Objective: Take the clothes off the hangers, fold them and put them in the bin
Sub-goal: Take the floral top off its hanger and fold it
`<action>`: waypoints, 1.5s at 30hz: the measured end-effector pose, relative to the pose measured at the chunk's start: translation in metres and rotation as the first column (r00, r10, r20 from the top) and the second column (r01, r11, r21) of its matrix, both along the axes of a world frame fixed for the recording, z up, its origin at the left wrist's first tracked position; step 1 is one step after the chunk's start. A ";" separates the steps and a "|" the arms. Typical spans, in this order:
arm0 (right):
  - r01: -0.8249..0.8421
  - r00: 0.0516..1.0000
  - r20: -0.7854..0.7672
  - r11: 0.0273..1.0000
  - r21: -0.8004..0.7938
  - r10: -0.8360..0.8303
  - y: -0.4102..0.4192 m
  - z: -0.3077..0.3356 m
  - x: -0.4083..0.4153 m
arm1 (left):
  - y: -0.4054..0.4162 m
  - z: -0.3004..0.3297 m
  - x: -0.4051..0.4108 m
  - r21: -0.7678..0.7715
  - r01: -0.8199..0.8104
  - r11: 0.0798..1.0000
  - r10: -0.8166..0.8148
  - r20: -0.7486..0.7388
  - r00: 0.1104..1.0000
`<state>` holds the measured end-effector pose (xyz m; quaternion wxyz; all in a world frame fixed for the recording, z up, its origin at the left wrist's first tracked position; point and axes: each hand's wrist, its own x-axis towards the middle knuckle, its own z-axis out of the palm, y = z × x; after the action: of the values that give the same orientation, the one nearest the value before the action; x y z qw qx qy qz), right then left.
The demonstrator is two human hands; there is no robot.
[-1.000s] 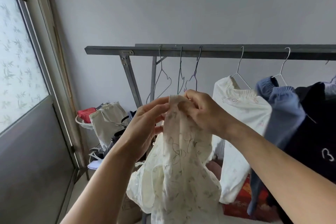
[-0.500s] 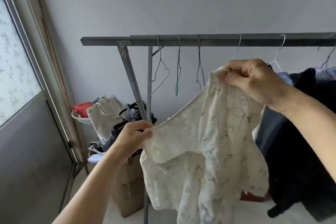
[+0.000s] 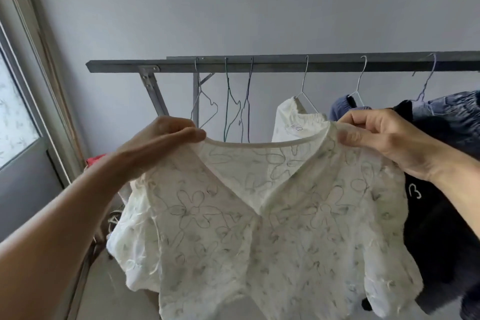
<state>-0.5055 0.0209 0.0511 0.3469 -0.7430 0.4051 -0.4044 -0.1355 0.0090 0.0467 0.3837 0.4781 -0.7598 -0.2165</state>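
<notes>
My left hand [image 3: 166, 138] and right hand [image 3: 379, 135] each pinch a shoulder of the white floral top [image 3: 272, 228], spread flat (rack [image 3: 259, 65] behind)

Thin, crinkled cloth blouse [image 3: 272, 228] with stitched flowers — matt grey metal rail [image 3: 285, 63], glinting wire hangers [image 3: 306, 91].

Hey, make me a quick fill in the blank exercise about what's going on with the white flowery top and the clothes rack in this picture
1. Both hands hold the white floral top up by its ____.
2. The left hand and the right hand each ____ the fabric.
3. Left of the hanging white garment, the rack carries ____ empty hangers.
4. The top's neckline is cut in a ____ shape.

Missing words: shoulders; pinch; three; V
</notes>
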 end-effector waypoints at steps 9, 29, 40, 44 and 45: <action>-0.006 0.999 0.046 0.999 0.034 0.004 -0.004 0.001 -0.017 | 0.012 0.009 0.005 0.405 0.191 0.894 -0.139 -0.154 0.978; 0.306 0.952 0.066 0.943 -0.130 -0.300 0.007 -0.038 0.107 | 0.042 -0.018 -0.137 0.395 0.007 0.919 0.210 -0.505 0.837; 0.092 0.996 0.009 0.991 -0.092 -0.092 0.010 -0.035 0.103 | 0.061 -0.007 -0.132 0.384 0.245 0.890 0.122 -0.720 0.683; 0.003 0.991 0.135 1.000 -0.006 -0.002 0.004 -0.032 0.089 | 0.052 -0.006 -0.116 0.137 -0.100 0.986 0.131 -0.242 0.961; -0.052 0.987 0.156 0.998 0.019 0.049 0.003 -0.030 0.086 | 0.049 -0.004 -0.110 -0.031 -0.138 0.990 0.137 -0.040 0.990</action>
<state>-0.4194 0.0243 0.0208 0.3959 -0.7153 0.3624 -0.4476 -0.2456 0.0577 0.0427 0.4201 0.5186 -0.7211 -0.1859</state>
